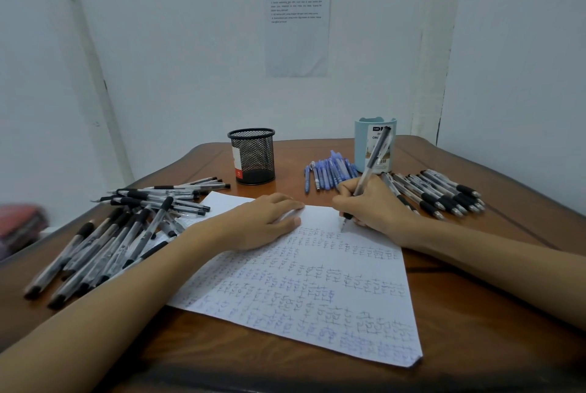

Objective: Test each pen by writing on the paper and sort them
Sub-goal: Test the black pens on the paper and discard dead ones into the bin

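I am looking down at my brown table [475,313]. My right hand [377,205] is gripping a black pen [372,161], and its tip is touching the top part of the paper [317,297]. My left hand [263,221] is lying flat and loose on the paper, holding nothing. The paper is sitting in the middle, full of little marks. A messy pile of pens [126,227] is lying on the left. Blue pens [329,172] and a row of black pens [440,192] are lying behind my right hand. A black mesh cup [252,156] and a light blue cup [375,145] are standing at the back.
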Demonstrator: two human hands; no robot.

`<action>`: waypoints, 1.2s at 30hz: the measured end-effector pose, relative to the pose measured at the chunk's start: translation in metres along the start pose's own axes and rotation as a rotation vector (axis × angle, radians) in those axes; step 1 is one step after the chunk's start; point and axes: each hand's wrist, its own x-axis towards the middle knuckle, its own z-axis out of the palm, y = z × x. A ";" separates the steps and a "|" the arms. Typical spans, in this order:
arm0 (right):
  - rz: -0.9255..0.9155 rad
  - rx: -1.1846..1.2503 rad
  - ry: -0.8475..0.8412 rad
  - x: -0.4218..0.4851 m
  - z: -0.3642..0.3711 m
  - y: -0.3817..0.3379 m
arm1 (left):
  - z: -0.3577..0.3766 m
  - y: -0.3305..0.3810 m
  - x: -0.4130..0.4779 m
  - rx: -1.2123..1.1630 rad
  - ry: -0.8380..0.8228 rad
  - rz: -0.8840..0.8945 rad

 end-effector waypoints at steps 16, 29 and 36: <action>0.148 0.203 0.082 -0.003 -0.007 -0.012 | -0.001 0.000 0.000 -0.009 -0.012 0.000; 0.259 0.406 0.103 -0.002 -0.011 -0.016 | -0.001 0.000 0.000 -0.011 -0.014 0.007; 0.160 -0.214 0.124 0.007 -0.021 -0.019 | -0.001 0.000 0.000 0.004 0.003 0.014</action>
